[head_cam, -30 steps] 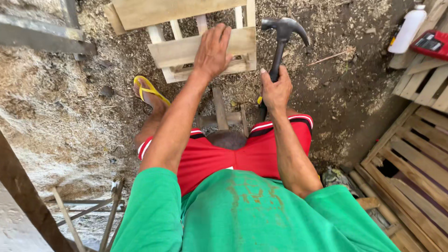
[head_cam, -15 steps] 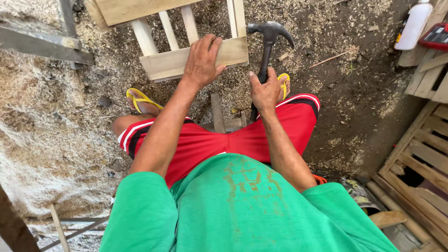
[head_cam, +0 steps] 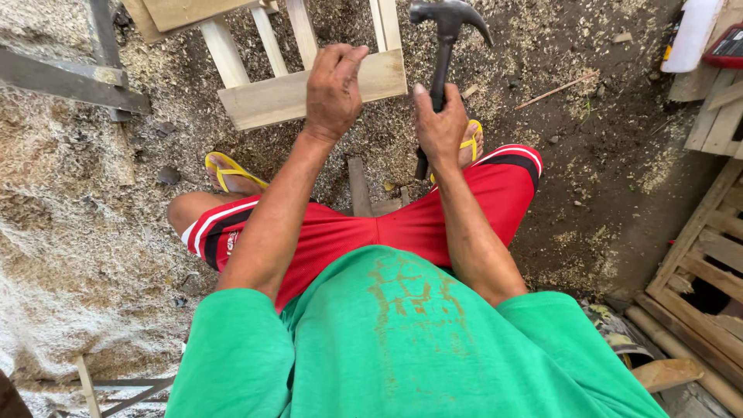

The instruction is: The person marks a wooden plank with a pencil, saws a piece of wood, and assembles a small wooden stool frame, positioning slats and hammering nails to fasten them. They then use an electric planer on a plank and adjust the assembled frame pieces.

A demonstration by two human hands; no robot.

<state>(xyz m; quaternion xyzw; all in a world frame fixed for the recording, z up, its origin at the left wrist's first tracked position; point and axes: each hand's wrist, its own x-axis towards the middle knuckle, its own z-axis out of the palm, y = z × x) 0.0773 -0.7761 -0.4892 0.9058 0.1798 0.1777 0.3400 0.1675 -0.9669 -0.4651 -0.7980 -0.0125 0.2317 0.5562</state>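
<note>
Inspector: Count the tools.
Clerk: One hammer (head_cam: 445, 46), top centre; your right hand (head_cam: 441, 128) has its grip closed round the handle.
Inspector: And the left hand (head_cam: 333, 89)?
Clerk: Curled over one wooden slat frame (head_cam: 309, 93), fingertips pinched. One white bottle (head_cam: 689, 35) upper right.

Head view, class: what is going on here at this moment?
A seated person in a green shirt and red shorts works over sawdust-strewn ground. The right hand grips a claw hammer by its handle, head raised. The left hand rests on the front slat of a wooden slatted frame lying before the knees.
</note>
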